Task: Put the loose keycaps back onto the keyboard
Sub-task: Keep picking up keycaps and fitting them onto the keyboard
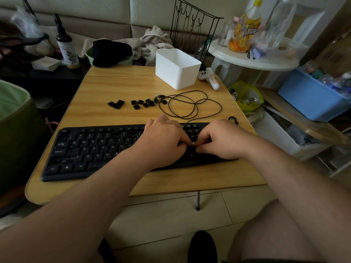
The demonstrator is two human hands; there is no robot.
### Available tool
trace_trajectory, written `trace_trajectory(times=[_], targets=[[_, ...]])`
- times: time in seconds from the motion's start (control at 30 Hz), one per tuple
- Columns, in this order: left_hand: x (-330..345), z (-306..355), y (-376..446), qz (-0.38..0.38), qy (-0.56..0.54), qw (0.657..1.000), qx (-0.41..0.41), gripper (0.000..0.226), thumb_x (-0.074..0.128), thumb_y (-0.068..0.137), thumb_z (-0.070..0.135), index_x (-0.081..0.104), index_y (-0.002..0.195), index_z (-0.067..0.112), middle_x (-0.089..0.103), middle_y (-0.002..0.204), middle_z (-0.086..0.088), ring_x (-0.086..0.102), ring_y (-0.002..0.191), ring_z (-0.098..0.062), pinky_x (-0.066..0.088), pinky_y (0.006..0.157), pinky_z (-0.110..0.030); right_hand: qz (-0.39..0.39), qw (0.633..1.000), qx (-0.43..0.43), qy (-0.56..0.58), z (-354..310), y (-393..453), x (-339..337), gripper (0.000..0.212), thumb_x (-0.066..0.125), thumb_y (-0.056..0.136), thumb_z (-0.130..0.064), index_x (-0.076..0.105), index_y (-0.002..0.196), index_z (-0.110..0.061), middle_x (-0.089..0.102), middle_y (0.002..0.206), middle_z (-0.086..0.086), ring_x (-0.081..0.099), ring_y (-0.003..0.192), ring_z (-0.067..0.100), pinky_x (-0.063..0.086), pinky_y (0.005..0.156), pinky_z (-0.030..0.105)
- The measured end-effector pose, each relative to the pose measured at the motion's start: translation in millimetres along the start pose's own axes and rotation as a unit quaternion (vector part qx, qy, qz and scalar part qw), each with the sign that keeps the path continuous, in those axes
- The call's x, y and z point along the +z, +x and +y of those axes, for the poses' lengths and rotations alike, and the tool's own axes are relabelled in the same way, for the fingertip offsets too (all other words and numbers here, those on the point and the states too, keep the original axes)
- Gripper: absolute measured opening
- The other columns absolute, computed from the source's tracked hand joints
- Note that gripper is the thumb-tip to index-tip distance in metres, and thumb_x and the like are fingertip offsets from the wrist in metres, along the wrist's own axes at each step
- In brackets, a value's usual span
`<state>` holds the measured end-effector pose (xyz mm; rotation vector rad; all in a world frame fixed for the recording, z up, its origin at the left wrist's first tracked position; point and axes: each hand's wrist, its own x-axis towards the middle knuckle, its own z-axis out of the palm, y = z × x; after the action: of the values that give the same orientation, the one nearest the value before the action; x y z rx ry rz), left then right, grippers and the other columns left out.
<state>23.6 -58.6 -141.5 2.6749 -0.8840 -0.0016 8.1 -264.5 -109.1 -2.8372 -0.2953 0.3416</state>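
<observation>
A black keyboard (91, 149) lies across the near part of the wooden table (121, 86). Several loose black keycaps (141, 103) sit in a scattered row behind it, with a small group of them (115, 104) further left. My left hand (163, 135) and my right hand (220, 137) meet over the keyboard's right part, fingers curled, fingertips together on a small keycap (194, 144) that is mostly hidden between them. Both hands cover the keys beneath.
The keyboard's black cable (190, 105) lies looped behind my hands. A white plastic bin (176, 68) and a white controller (209, 77) stand at the back right. A round white side table (252, 57) with bottles and a blue crate (313, 95) are at the right.
</observation>
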Motion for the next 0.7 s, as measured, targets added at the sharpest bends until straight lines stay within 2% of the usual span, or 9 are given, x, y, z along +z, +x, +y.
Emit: trace_trajectory(times=[0.03,0.17,0.27,0.37,0.47,0.57,0.63,0.7], targets=[[-0.7,-0.5,-0.1,0.006,-0.013,1.0,0.002,0.035,0.051,0.101,0.036,0.065,0.125,0.057,0.06,0.126,0.018,0.04,0.123,-0.02,0.036,0.102,-0.044,0.014,0.999,0.012,0.03,3.7,1.2,-0.8,0.006,0.077,0.09,-0.035,0.081,0.094,-0.039,0.072,0.087,-0.021,0.063,0.082,-0.002,0.053,0.073,0.024],[-3.1,-2.2,-2.1,0.003,-0.029,0.999,0.036,0.045,0.048,0.101,0.032,0.058,0.131,0.063,0.054,0.118,0.018,0.036,0.118,-0.016,0.03,0.101,-0.04,0.15,0.975,0.054,0.158,17.2,9.1,0.5,0.009,0.076,0.092,-0.028,0.08,0.094,-0.036,0.073,0.087,-0.019,0.065,0.085,-0.002,0.048,0.071,0.021],[-1.9,-2.9,-0.8,-0.026,0.007,0.998,0.053,0.043,0.044,0.099,0.034,0.063,0.125,0.062,0.048,0.117,0.019,0.033,0.12,-0.015,0.026,0.106,-0.04,0.163,0.969,0.06,0.174,16.4,15.7,5.0,0.009,0.074,0.094,-0.028,0.08,0.096,-0.034,0.072,0.087,-0.016,0.065,0.083,0.002,0.05,0.07,0.024],[-2.7,-5.9,2.0,-0.009,0.006,0.998,0.06,0.039,0.048,0.098,0.032,0.069,0.12,0.057,0.049,0.117,0.021,0.034,0.121,-0.014,0.026,0.106,-0.04,0.178,0.968,0.045,0.173,8.0,28.9,7.3,0.008,0.074,0.094,-0.029,0.079,0.094,-0.035,0.07,0.087,-0.019,0.062,0.082,-0.001,0.051,0.072,0.024],[-11.7,-27.9,4.2,0.023,-0.052,0.998,-0.001,0.035,0.052,0.099,0.031,0.07,0.118,0.053,0.052,0.115,0.023,0.037,0.123,-0.015,0.03,0.109,-0.044,0.189,0.966,0.029,0.176,-6.9,50.7,6.2,0.011,0.072,0.095,-0.028,0.078,0.1,-0.036,0.066,0.088,-0.023,0.056,0.076,-0.006,0.039,0.064,0.013],[-26.0,-66.4,6.7,0.07,-0.05,0.992,-0.093,0.027,0.052,0.097,0.04,0.068,0.112,0.056,0.062,0.121,0.019,0.044,0.125,-0.02,0.037,0.111,-0.052,0.195,0.97,0.002,0.147,-26.0,80.0,5.9,0.015,0.071,0.096,-0.027,0.079,0.108,-0.033,0.07,0.099,-0.02,0.056,0.079,-0.005,0.037,0.065,0.01],[-33.6,-89.6,7.5,0.079,-0.058,0.983,-0.157,0.023,0.054,0.097,0.042,0.069,0.11,0.053,0.065,0.121,0.018,0.05,0.122,-0.021,0.043,0.108,-0.052,0.199,0.972,-0.001,0.125,-37.3,100.2,6.5,0.018,0.07,0.096,-0.025,0.079,0.111,-0.031,0.073,0.109,-0.015,0.06,0.089,0.0,0.042,0.072,0.013],[-36.8,-105.8,6.2,0.081,-0.081,0.972,-0.205,0.021,0.056,0.097,0.038,0.071,0.108,0.05,0.067,0.119,0.02,0.054,0.12,-0.02,0.048,0.105,-0.05,0.197,0.975,0.002,0.103,-47.0,118.2,8.6,0.019,0.068,0.096,-0.022,0.079,0.112,-0.028,0.074,0.113,-0.01,0.064,0.102,0.011,0.051,0.087,0.025]])
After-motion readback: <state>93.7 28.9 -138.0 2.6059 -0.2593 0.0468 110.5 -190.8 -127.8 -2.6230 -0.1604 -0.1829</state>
